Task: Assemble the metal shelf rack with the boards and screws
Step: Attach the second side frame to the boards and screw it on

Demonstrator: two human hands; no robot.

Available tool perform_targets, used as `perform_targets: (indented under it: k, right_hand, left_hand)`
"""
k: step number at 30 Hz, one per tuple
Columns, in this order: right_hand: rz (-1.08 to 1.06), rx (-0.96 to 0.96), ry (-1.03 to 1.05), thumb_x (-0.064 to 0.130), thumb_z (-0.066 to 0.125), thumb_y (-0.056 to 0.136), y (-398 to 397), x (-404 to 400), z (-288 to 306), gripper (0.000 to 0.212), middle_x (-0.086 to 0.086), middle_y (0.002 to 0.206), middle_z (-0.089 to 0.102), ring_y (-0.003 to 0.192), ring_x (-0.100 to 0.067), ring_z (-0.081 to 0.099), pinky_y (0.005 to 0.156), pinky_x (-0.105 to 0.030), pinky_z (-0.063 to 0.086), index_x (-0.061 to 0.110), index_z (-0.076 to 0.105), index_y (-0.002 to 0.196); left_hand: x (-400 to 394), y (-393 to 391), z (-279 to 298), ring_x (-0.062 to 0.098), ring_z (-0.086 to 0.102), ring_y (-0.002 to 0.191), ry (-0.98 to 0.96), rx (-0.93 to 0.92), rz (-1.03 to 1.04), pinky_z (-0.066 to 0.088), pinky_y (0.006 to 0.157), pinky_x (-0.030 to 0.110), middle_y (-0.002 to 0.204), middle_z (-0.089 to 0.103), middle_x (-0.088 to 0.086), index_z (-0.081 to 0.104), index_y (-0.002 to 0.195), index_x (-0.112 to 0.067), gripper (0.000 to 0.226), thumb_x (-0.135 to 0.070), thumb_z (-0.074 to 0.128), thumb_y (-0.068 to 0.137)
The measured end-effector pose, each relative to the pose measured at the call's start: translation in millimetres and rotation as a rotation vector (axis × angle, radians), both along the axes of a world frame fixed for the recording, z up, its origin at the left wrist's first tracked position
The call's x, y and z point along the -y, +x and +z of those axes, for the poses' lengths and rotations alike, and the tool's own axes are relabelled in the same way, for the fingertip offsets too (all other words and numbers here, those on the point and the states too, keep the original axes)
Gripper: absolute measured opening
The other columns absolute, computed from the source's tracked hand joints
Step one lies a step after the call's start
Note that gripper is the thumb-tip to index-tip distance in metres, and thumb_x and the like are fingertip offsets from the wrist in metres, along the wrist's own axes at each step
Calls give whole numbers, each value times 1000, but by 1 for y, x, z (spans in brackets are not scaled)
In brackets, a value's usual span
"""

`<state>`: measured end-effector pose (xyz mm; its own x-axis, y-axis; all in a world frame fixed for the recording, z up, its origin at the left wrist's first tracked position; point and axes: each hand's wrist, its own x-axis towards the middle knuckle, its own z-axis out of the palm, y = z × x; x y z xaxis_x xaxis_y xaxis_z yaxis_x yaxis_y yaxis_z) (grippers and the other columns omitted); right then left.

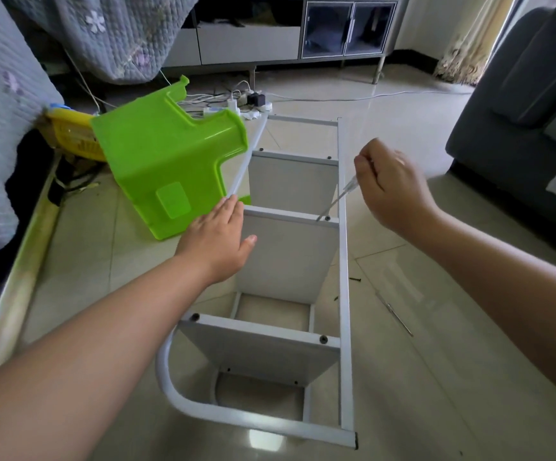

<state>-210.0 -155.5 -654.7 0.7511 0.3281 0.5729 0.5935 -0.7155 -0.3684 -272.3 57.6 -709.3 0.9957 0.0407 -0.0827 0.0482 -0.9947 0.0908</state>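
Observation:
A white metal shelf rack [343, 261] lies on its side on the tiled floor, with three grey boards standing between its rails. My left hand [218, 239] rests flat, fingers straight, on the left rail beside the middle board [289, 257]. My right hand [391, 188] grips the handle of a screwdriver [338, 199]. Its tip sits at a dark screw [327, 218] at the middle board's right end. Dark screw heads also show at the ends of the near board [260, 347] and the far board [291, 176].
A green plastic stool [166, 161] lies tipped against the rack's left rail. A loose screw [355, 279] and a thin metal rod [398, 316] lie on the floor to the right. A dark sofa [522, 111] stands right, a bed frame [20, 271] left, and power cables [236, 101] behind.

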Motion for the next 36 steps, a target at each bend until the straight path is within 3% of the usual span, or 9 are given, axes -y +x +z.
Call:
perform_targets:
  k: [6,9,12,17,25,29,32,36]
  right_hand:
    - [107,-24,36,23,31,86,-3,-23,6,40,-10,73,47,67,-20,41,57,-23,17,-9,53,91]
    - [179,-12,37,22,34,87,1,-52,11,37,-9,71,46,64,-25,43,60,-31,30,-9,54,89]
    - [230,29,19,23,38,88,6,-74,13,37,-20,69,54,60,-33,50,57,-36,39,-11,54,84]
    - [242,83,-118,12,43,86,13,-96,8,26,-24,64,57,50,-37,53,53,-27,30,-10,55,79]
    - [282,92,-199,22,35,88,19,-102,10,37,-25,75,57,62,-38,52,57,-29,26,-10,54,90]
    - [384,19,-288,23,35,89,20,-107,21,38,-26,83,58,64,-30,47,59,-30,29,-11,53,94]
    - [451,-33,-412,20,38,93,24,-109,28,31,-23,93,60,78,-33,55,67,-33,38,-7,53,98]
    - [467,-73,-588,14,39,96,25,-112,39,23,-13,107,58,94,-29,54,76,-30,37,0,53,107]
  left_hand:
    - [-1,6,0,15,2,145,-70,2,-24,8,116,29,157,3,6,7,148,-6,62,-33,33,98]
    - [-7,7,1,16,11,144,-259,59,38,9,113,22,155,14,10,18,145,-2,52,-20,33,99]
    - [-11,7,-3,22,32,137,-315,160,181,21,108,24,147,33,17,35,137,3,47,-14,23,95]
    - [-14,15,-11,19,27,139,-342,164,192,20,108,22,151,26,12,26,143,-3,48,-5,32,95]
    - [-17,17,-15,14,17,143,-354,163,138,14,112,19,154,19,7,19,146,-7,53,-1,28,94]
    - [-18,17,-15,12,20,142,-378,190,141,15,110,18,154,22,4,23,145,-9,52,-2,30,94]
    - [-18,16,-14,12,20,142,-418,181,154,17,112,21,154,22,3,25,145,-10,51,-3,30,94]
    - [-18,18,-13,11,18,142,-446,169,152,17,112,22,154,21,3,25,145,-9,50,-3,28,96]
